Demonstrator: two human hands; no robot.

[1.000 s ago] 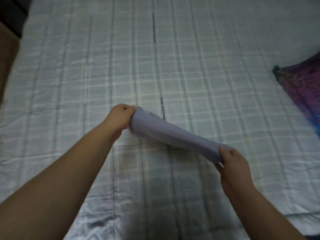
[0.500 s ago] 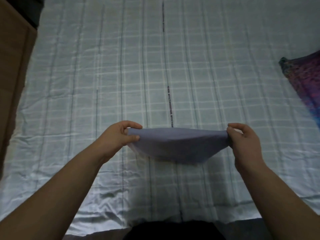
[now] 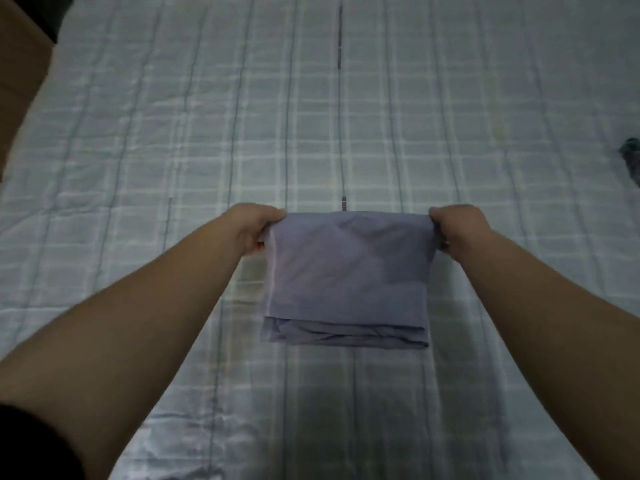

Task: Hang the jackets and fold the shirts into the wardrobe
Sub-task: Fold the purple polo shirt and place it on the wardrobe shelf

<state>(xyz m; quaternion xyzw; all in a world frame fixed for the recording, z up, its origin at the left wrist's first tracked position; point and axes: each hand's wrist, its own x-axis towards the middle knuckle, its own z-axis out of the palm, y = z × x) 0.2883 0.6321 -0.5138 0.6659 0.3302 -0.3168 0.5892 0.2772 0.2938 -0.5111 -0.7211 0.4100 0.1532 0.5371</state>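
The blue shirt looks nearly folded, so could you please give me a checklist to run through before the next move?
1. Left hand grips the blue shirt at its far left corner: ok.
2. Right hand grips the far right corner: ok.
3. Far edge level between the hands: ok.
4. Layers aligned at the near edge: not ok, lower layers stick out.
5. Bedsheet around the shirt free of other items: ok.
6. Wardrobe ready: cannot tell.

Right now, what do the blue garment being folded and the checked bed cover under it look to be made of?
Blue shirt: thin, soft woven or knit cloth, likely cotton, matte; it drapes limply from both hands and stacks in flat layers. Checked bed cover: a smoother, slightly glossy fabric, possibly a satin-like or polyester blend; its wrinkles catch light near the front edge. Neither fibre can be confirmed by look alone.
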